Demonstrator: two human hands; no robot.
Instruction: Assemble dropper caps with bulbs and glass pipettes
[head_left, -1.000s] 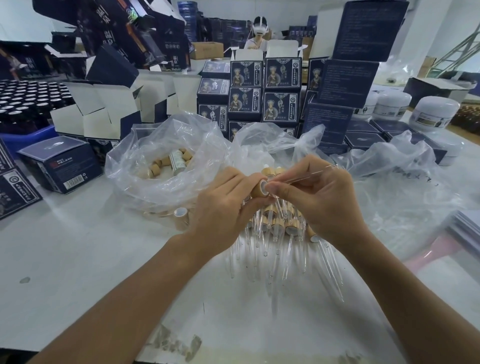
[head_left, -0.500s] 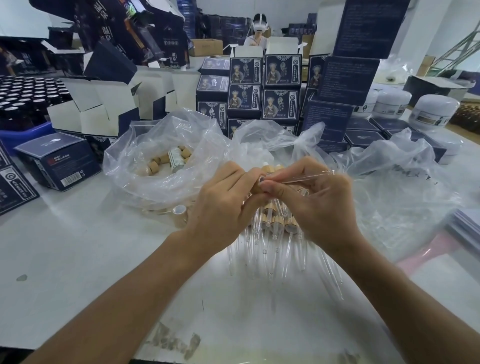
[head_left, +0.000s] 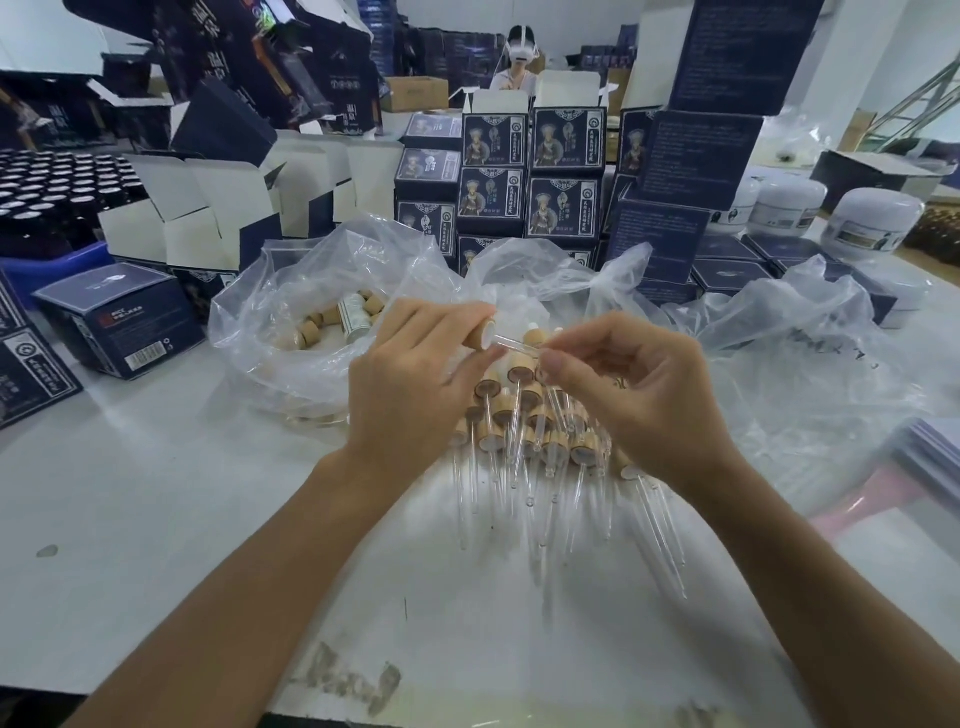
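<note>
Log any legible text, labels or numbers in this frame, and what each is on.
"温泉": large characters on the tilted dark cartons, as best I can read them.
Portrait boxes: vertical characters, too small to read.
Barcode box: print and digits blurred.
White jars: labels blurred.
Tall dark cartons: fine print unreadable.

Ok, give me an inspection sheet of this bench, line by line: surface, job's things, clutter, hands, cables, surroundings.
Surface: white table, scuffed near the front edge.
Job's things: wooden cap with a glass pipette at its open end; heap of finished droppers under the hands; plastic bag of loose caps.
Clutter: crumpled empty bags, dark blue cartons, open white-lined boxes.
Hands: left hand grips the cap; right hand pinches the pipette.
Cables: nothing seen.
Surroundings: white jars, dark bottles, a person seated behind the stacks.
</note>
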